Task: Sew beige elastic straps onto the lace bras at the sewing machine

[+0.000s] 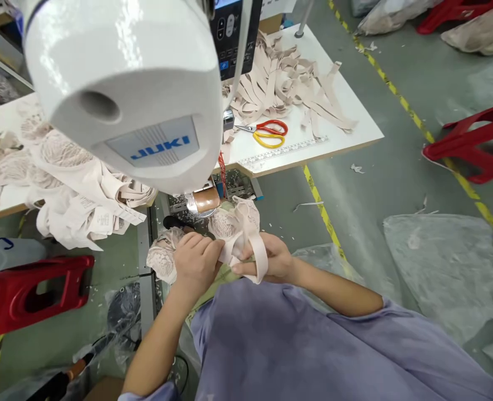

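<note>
My left hand [196,260] is closed on a pale beige lace garment piece [229,225], just below the head of a white JUKI sewing machine [125,83]. My right hand [271,262] pinches the same garment, and a beige strap [259,253] loops over its fingers. The two hands sit close together in front of my chest. The lace lies near the presser foot area [204,201].
A heap of beige straps [283,83] and red-and-yellow scissors [267,132] lie on the white table [355,128] beyond, with a ruler strip [288,151] along its edge. A pile of lace garments [62,178] lies left. Red plastic stools [29,292] stand on the floor.
</note>
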The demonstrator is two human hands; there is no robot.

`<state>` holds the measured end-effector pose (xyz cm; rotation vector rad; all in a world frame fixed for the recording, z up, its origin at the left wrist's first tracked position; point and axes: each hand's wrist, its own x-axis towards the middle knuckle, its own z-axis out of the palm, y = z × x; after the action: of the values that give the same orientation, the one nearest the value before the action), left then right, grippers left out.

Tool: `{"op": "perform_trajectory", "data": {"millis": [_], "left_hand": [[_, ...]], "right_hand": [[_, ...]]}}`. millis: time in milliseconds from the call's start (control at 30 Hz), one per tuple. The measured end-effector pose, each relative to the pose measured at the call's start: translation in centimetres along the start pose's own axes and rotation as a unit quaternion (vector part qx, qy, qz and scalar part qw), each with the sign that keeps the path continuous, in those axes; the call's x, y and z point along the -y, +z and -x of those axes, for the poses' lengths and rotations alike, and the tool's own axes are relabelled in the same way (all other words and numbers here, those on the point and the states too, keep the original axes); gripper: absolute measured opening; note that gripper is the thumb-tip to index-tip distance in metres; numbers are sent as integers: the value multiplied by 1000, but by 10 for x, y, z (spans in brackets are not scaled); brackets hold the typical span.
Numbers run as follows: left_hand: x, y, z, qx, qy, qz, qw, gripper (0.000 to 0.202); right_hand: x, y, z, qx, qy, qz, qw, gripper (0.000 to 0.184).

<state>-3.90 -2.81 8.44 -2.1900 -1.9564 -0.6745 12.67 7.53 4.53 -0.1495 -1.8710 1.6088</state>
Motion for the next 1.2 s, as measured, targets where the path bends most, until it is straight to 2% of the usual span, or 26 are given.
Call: {"op": "perform_trajectory", "data": {"millis": [67,167,267,300,367,400,467,500,567,633,700,767,833,900,933,1000,1067,1200], "left_hand": [[2,-1,2,-39,3,-12,999,16],[4,-3,4,-58,11,-20,998,14],[-1,-6,5,-40,3,-6,999,15],[-6,-9,6,-19,-11,23,999,16],[-19,-16,8,53,-58,143,987,20],[-27,-22,11,99,-83,228,965,25],[-38,-34,19,177,-125,392,894,36],[-40,-39,26,182,-144,449,863,39],[-33,-46,41,138,-227,485,833,43],[-13,-48,56,71,-368,428,822,46],[12,-44,66,45,-477,351,804,48],[32,-39,68,44,-531,324,782,53],[41,-34,62,50,-548,328,768,59],[38,-33,53,65,-540,335,769,61],[35,-33,48,76,-532,338,773,61],[32,-35,41,90,-525,338,775,59],[37,-38,38,86,-542,326,769,58],[68,-33,42,102,-581,264,764,55]], "right_hand": [[2,3,3,-19,-40,17,999,13],[5,2,3,-54,-129,91,986,12],[-6,-15,1,5,-190,150,970,11],[-16,-24,-1,32,-174,164,970,14],[-46,-46,-5,78,-77,203,973,26],[-64,-58,-6,83,-8,245,966,34],[-102,-80,-8,187,121,307,925,59],[-119,-90,-7,238,188,320,898,69],[-144,-105,-3,294,274,319,858,78],[-155,-113,2,302,305,308,849,63],[-157,-116,8,297,312,301,851,38],[-154,-113,15,275,321,316,849,35],[-151,-104,21,239,330,349,844,53],[-151,-91,26,208,343,381,833,73],[-151,-85,29,201,351,392,826,76],[-148,-77,32,197,364,407,814,70],[-142,-77,35,194,370,419,806,60],[-119,-96,43,174,368,429,806,50]]}}
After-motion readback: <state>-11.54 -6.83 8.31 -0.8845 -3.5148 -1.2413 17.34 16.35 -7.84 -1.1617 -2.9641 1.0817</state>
